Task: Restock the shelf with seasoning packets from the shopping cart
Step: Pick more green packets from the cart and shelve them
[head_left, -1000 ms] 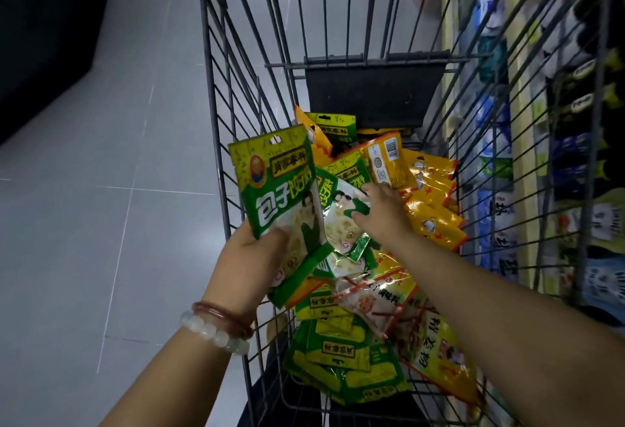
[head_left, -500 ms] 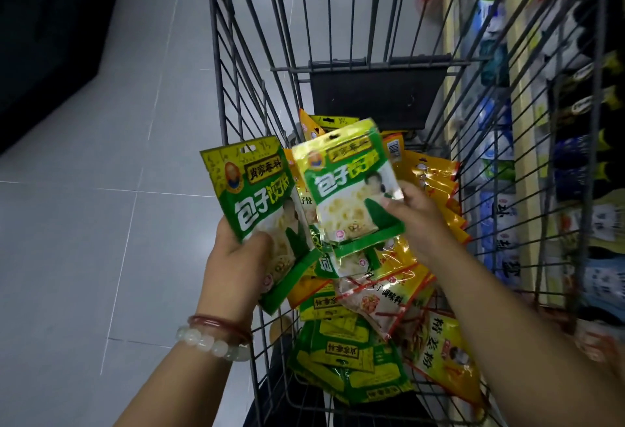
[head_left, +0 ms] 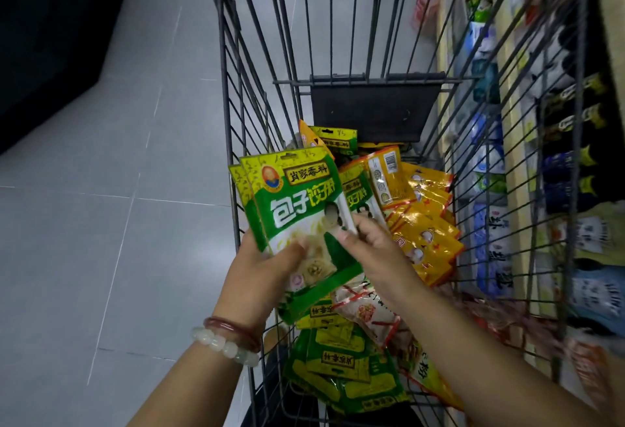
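Note:
My left hand (head_left: 262, 274) grips two stacked green seasoning packets (head_left: 297, 206) by their lower part, holding them upright over the left side of the wire shopping cart (head_left: 233, 95). My right hand (head_left: 375, 247) sits just right of the stack, its fingertips touching the front packet's right edge; whether it pinches the packet is unclear. Below and behind lie more green packets (head_left: 341, 369), orange-yellow packets (head_left: 422, 223) and a white-and-red packet (head_left: 368, 311) in the cart. The shelf (head_left: 507, 122) runs along the right, seen through the cart wires.
Grey tiled floor (head_left: 118, 223) stretches to the left of the cart. A dark fixture (head_left: 50, 37) fills the top left corner. The shelf on the right holds blue, white and dark packaged goods (head_left: 487, 163). A black panel (head_left: 372, 112) closes the cart's far end.
My right hand brought the second green packet leftward onto the one in my left hand; both now sit stacked in my left hand. The camera has tilted slightly.

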